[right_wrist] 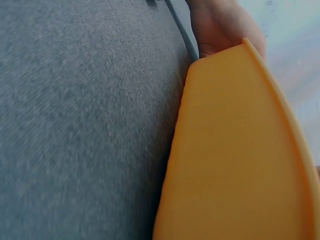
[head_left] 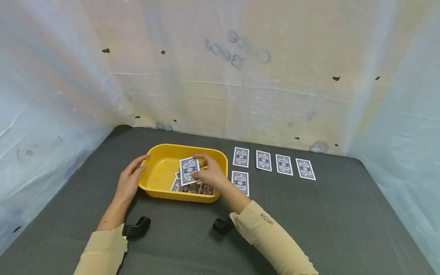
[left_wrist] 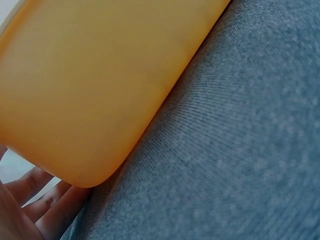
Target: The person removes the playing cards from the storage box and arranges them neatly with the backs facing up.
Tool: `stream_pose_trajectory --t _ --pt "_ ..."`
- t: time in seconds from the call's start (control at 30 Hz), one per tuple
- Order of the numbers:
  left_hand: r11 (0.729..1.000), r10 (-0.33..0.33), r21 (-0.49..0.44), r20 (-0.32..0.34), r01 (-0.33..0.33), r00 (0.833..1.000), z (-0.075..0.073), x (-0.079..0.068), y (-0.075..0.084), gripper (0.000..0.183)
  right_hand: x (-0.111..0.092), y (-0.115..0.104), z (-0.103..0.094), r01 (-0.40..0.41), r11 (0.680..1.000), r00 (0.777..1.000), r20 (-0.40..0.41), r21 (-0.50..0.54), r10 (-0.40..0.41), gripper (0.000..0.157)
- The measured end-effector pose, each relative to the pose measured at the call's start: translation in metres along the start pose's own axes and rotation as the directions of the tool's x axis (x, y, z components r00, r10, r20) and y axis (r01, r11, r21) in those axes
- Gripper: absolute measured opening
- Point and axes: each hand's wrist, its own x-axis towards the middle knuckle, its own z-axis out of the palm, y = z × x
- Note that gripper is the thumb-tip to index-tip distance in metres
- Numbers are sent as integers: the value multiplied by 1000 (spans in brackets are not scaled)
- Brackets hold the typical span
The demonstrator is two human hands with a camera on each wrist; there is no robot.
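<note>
Over the yellow tray (head_left: pixel 161 160), my right hand (head_left: pixel 211 173) pinches a blue-and-white patterned playing card (head_left: pixel 189 170) by its right side, thumb on the upper face. Beneath that card, other playing cards (head_left: pixel 207 189) lie in the tray, some blue-backed and some brownish, partly overlapped. My left hand (head_left: pixel 128 179) holds the left end of the tray, thumb and index finger at the rim. In the left wrist view, its other fingers (left_wrist: pixel 55 205) lie against the outside of the tray corner. The right wrist view shows the tray's outer wall (right_wrist: pixel 235 140), with the held card out of sight.
Right of the tray, blue-backed cards lie face down: a back row running from one card (head_left: pixel 241 157) to the rightmost card (head_left: pixel 305 169), and a single card (head_left: pixel 240 182) in front. Dark grey cloth (head_left: pixel 309 225) covers the table. Translucent plastic sheeting (head_left: pixel 220 95) rises behind it.
</note>
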Motion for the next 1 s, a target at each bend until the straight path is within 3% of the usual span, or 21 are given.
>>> stream_pose_trajectory --t 0.33,1.0 --pt "1000 -3 1 3 3 1000 0 0 0 45 -9 3 -27 2 996 1000 -12 95 0 54" --pt "999 11 44 -19 -10 1000 -3 -1 -1 45 -30 26 -76 -10 992 992 -124 125 26 54"
